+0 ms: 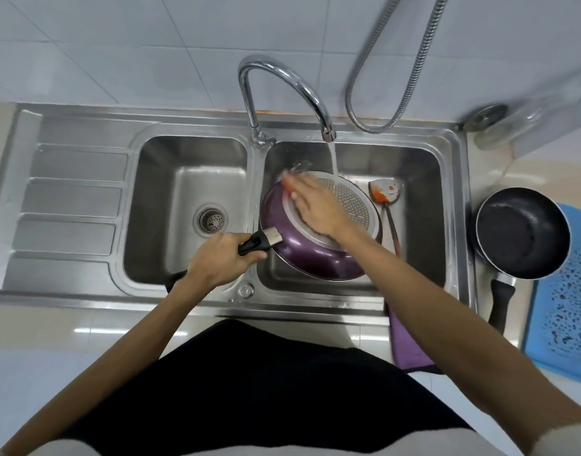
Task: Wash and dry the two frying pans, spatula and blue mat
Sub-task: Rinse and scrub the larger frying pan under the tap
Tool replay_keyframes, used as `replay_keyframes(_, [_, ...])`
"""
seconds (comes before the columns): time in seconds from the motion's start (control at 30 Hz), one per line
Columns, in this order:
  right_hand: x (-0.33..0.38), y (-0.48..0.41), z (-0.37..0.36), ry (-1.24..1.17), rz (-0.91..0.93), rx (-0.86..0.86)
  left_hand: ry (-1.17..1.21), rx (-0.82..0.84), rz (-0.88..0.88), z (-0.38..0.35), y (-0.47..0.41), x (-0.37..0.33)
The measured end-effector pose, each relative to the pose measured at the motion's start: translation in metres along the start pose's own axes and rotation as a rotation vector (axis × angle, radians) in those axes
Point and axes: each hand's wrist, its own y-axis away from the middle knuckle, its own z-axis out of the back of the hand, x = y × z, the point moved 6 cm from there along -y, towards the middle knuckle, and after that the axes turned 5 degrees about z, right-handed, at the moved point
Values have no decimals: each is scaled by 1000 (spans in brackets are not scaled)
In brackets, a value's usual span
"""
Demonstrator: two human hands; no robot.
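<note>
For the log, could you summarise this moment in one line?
left hand: grips purple frying pan; right hand: rubs its underside; chrome tap: running

No text, label, brand, number or sign legible anywhere, with only blur on the small silver metal plate (272,236) just beyond the left hand (216,261), at the neck of the upturned purple frying pan (315,261).

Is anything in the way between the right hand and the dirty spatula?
Nothing visible. The right hand is on the upturned purple pan, and the spatula lies with its blade uncovered just beside that pan in the same sink basin. Only the pan's rim sits close to its handle.
</note>
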Motion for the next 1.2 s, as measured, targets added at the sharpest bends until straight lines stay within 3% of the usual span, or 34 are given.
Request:
replay_keyframes(0.07, [8,12,3,-30,101,-58,42,3,19,-2,-1,2])
replay_keyframes(0.33, [-22,40,13,104,-142,-148,-1,41,53,-6,-4,-3])
replay_keyframes(0.67, [-38,64,23,34,-201,-271,-48,51,72,-4,-12,-10])
replay_keyframes(0.8, [-101,83,73,-84,-398,-417,-80,83,99,-8,-17,-9])
replay_keyframes(0.93, [-197,104,145,79,-655,-596,-80,141,97,-14,-22,-15])
replay_keyframes(1.07, [-255,118,191,222,-778,-565,-27,184,106,-19,-25,-23])
replay_keyframes(1.2, [-289,125,199,375,-826,-392,-12,219,86,-19,-33,-35])
